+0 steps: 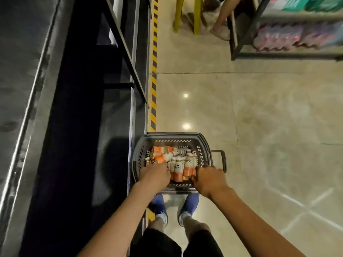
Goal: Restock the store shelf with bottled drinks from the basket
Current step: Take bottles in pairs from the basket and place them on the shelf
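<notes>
A dark grey shopping basket stands on the floor in front of my feet, beside the base of the dark shelf unit on the left. Several orange-and-white bottled drinks lie piled inside it. My left hand reaches down into the basket's left side, fingers curled over the bottles; whether it grips one is hidden. My right hand is closed at the basket's right rim, against the bottles there; what it grips is hidden beneath it.
Yellow-and-purple hazard tape runs along the shelf base. A second shelf with pink packaged bottles stands far right. A yellow stool and another person's leg are at the far end. Tiled floor stretches to the right.
</notes>
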